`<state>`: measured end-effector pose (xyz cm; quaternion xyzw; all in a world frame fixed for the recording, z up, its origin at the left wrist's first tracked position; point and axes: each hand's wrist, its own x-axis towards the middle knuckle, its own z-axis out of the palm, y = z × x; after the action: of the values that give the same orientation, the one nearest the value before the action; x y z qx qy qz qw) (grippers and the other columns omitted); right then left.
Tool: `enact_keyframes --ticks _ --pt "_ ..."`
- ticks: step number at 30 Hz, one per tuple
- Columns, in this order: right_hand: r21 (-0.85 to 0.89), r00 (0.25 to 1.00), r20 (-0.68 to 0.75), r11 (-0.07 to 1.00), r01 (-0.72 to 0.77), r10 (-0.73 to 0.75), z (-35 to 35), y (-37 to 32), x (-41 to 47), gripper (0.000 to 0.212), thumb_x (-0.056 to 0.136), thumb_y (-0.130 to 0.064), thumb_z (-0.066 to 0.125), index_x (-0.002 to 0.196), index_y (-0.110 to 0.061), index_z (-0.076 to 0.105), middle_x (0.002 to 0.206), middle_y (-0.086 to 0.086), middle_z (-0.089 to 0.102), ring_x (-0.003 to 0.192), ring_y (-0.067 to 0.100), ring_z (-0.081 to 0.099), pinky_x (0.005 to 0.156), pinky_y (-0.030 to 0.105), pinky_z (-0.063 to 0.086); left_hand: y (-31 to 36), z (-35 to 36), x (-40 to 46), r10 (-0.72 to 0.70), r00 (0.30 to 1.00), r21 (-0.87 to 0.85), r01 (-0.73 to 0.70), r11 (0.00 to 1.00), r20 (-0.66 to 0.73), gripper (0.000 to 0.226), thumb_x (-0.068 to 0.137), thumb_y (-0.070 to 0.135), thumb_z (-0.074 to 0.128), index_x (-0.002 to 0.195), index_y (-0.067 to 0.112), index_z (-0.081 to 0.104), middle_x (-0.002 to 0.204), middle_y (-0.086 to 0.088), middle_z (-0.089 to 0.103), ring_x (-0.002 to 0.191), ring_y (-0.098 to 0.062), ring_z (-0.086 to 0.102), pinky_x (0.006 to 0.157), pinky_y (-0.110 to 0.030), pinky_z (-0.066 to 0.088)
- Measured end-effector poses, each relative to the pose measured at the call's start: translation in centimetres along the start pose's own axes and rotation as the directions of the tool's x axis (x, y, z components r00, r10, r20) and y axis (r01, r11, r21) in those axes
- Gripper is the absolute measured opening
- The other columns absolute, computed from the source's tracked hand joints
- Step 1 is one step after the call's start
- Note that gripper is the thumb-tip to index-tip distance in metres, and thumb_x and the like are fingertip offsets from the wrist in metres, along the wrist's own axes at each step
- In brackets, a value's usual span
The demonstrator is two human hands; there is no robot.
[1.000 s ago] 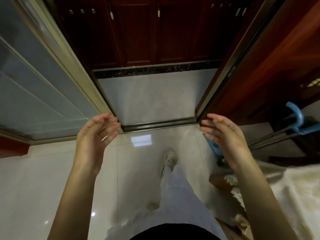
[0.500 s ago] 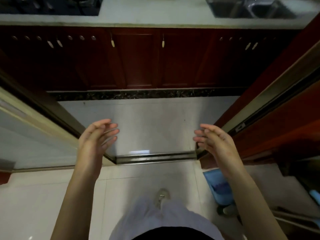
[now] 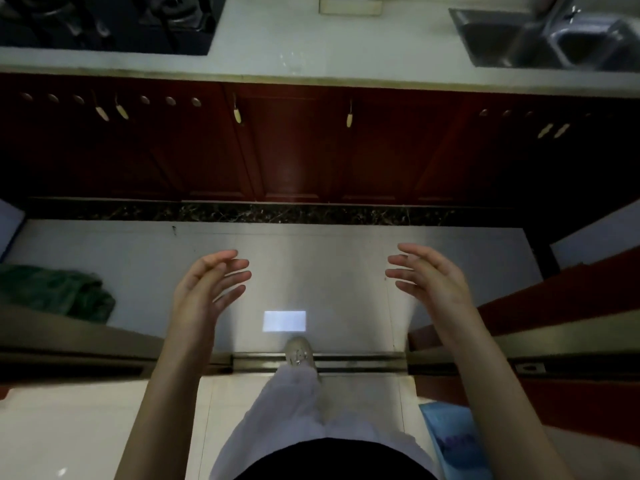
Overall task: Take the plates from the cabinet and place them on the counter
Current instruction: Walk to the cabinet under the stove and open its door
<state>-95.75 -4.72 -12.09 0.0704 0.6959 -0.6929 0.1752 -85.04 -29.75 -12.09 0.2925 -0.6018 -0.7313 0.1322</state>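
Left hand (image 3: 204,289) was raised over the grey floor (image 3: 311,258), fingers spread and loosely curled, palm turned inward, grasping nothing. Right hand (image 3: 433,282) mirrored it, also spread and empty, palm facing the left one. Both bare forearms came up from the bottom edge, well apart from each other.

Between the arms: a light trouser leg (image 3: 294,403) and a pale shoe (image 3: 297,351) set on the metal door track (image 3: 360,362). A bright rectangular reflection (image 3: 284,321) lay on the floor just beyond the shoe.

A crumpled green cloth (image 3: 59,292) sat on the floor at left. A blue item (image 3: 450,441) showed at lower right beside the right forearm; dark marks on it, not readable.

Ahead, the dark red cabinet (image 3: 294,150) ran under the tabletop (image 3: 311,46), all doors shut, with pale hanging pulls (image 3: 237,114) and round knobs (image 3: 144,99). Plates were not visible; cannot tell where they were. On the tabletop: black gas hob (image 3: 104,22) at left, steel sink (image 3: 554,39) at right, a pale box-like object (image 3: 349,3) at the top edge, cut off. No readable writing or brand anywhere.
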Motion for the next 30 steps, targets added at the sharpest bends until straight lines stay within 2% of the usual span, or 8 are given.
enact_keyframes --ticks 4,10,14,19,23,27,30 --pt "-0.027 0.999 0.031 0.999 0.024 -0.023 2.4 -2.5 6.1 0.02 0.092 -0.012 0.048 0.098 -0.022 0.065 0.095 0.004 0.07 0.081 0.016 0.069 0.067 0.019 0.055 2.3 1.3 6.5 0.026 1.0 0.031 -0.026 0.999 0.007 0.025 0.094 0.01 0.039 0.092 0.022 0.061 0.092 -0.001 0.067 0.078 -0.004 0.068 0.072 -0.015 0.054" --pt "-0.018 0.997 0.078 1.0 0.026 -0.024 5.6 -4.8 13.3 0.022 0.092 -0.013 0.048 0.095 -0.026 0.065 0.086 -0.003 0.073 0.077 0.011 0.07 0.066 0.019 0.055 5.7 1.8 14.3 0.024 1.0 0.016 -0.024 1.0 0.002 0.024 0.094 0.011 0.039 0.094 0.023 0.061 0.093 0.0 0.067 0.081 -0.006 0.067 0.077 -0.022 0.051" --pt "-0.053 0.989 0.147 0.999 0.014 -0.006 7.7 -5.9 18.3 0.022 0.093 -0.013 0.047 0.094 -0.026 0.065 0.087 -0.002 0.073 0.078 0.011 0.07 0.071 0.024 0.053 7.1 2.1 18.4 0.028 0.999 -0.01 -0.029 1.0 -0.032 0.023 0.093 0.013 0.041 0.096 0.023 0.062 0.094 0.001 0.069 0.083 -0.006 0.069 0.075 -0.021 0.051" --pt "-0.097 0.962 0.273 0.995 0.015 0.012 11.2 -8.5 26.3 0.021 0.092 -0.012 0.048 0.096 -0.024 0.065 0.094 0.002 0.071 0.079 0.01 0.069 0.067 0.018 0.055 8.0 2.1 23.4 0.012 0.975 -0.11 -0.037 0.993 -0.222 0.023 0.092 0.011 0.042 0.094 0.019 0.063 0.083 0.004 0.074 0.083 -0.01 0.071 0.077 -0.022 0.056" --pt "-0.134 0.938 0.345 0.991 0.019 0.029 13.6 -11.2 33.1 0.02 0.092 -0.012 0.048 0.099 -0.021 0.065 0.094 0.005 0.071 0.078 0.01 0.069 0.064 0.015 0.056 8.5 2.7 27.2 -0.044 0.924 -0.199 -0.035 0.979 -0.381 0.021 0.092 0.013 0.041 0.094 0.017 0.062 0.096 -0.004 0.068 0.085 -0.011 0.071 0.084 -0.028 0.055" --pt "-0.195 0.907 0.415 0.981 0.017 0.067 16.1 -13.3 38.7 0.021 0.093 -0.011 0.047 0.105 -0.014 0.063 0.092 0.003 0.071 0.076 0.01 0.069 0.066 0.017 0.055 9.2 3.7 30.8 -0.082 0.881 -0.276 -0.057 0.959 -0.467 0.02 0.092 0.015 0.043 0.093 0.017 0.063 0.097 -0.005 0.068 0.085 -0.012 0.071 0.08 -0.025 0.055" --pt "-0.245 0.879 0.464 0.969 0.005 0.113 18.7 -14.2 42.0 0.024 0.094 -0.009 0.045 0.111 -0.007 0.061 0.093 0.007 0.069 0.08 0.016 0.066 0.071 0.024 0.052 9.5 3.3 32.7 -0.068 0.843 -0.263 -0.09 0.96 -0.534 0.021 0.093 0.017 0.042 0.094 0.018 0.063 0.097 -0.003 0.068 0.087 -0.012 0.071 0.078 -0.023 0.056"
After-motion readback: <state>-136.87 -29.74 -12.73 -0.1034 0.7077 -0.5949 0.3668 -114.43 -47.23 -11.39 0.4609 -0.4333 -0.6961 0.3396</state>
